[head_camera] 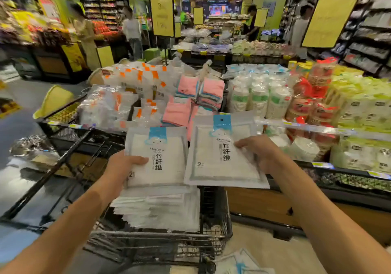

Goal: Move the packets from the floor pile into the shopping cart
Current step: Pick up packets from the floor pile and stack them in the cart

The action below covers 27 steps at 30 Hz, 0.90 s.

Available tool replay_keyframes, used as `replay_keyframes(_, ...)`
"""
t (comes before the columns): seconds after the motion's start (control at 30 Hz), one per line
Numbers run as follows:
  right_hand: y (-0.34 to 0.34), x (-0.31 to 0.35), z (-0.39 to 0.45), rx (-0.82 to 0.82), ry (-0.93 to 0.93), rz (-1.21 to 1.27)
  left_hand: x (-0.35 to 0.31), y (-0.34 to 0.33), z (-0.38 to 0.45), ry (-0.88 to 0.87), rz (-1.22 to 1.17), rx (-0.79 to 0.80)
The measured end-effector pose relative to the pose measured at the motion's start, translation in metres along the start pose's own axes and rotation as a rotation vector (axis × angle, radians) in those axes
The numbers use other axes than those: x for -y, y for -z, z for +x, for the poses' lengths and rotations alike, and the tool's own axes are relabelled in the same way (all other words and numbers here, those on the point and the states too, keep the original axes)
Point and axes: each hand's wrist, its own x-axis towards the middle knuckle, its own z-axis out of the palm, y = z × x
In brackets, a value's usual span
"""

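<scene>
Packets, flat white plastic sleeves with a blue header tab and black printed characters, are in both my hands above the black wire shopping cart (213, 234). My left hand (123, 166) grips one white packet (156, 157) by its lower left corner, thumb curled over the face. My right hand (259, 151) pinches a second white packet (222, 155) along its right edge, fingers spread on the front. Both packets hover just over the stack of white packets (156, 208) already lying in the cart basket. A few more packets on the floor (243, 262) show at the bottom edge, beside the cart.

My worry is the film itself. It looks glossy and slick, and each packet is thin and floppy, held only at one edge, so it could bow and slide out of my fingers. The stack in the cart looks uneven, its edges fanned out; dropping more on top carelessly could make the slippery layers skid toward the wire side or over the rim. The right packet hangs partly beyond the cart's right side, so letting go there would likely send it back to the floor. The wire mesh could also snag a corner.

Behind the cart, the display counter (317, 129) carries pink folded cloths (179, 110) and stacked paper cups (258, 98), close enough that a wide swing might brush them.
</scene>
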Motion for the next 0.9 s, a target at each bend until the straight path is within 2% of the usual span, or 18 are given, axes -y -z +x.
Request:
replay_keyframes(0.17,-0.068,-0.016,0.014,0.126,-0.036,-0.020,0.005,0.063,0.007,0.047,-0.001,-0.104)
replay_keyframes(0.33,-0.117,-0.035,0.064,0.242,-0.093,-0.068,0.010,0.104,0.020,0.055,-0.002,-0.208)
replay_keyframes(0.47,-0.152,-0.040,0.100,0.309,-0.160,-0.029,0.010,0.128,0.044,0.084,-0.016,-0.225)
replay_keyframes(0.6,-0.179,-0.036,0.134,0.316,-0.195,0.023,0.006,0.146,0.080,0.112,-0.017,-0.271)
replay_keyframes(0.9,-0.200,-0.056,0.205,0.244,-0.264,-0.022,0.015,0.163,0.161,0.208,0.026,-0.217)
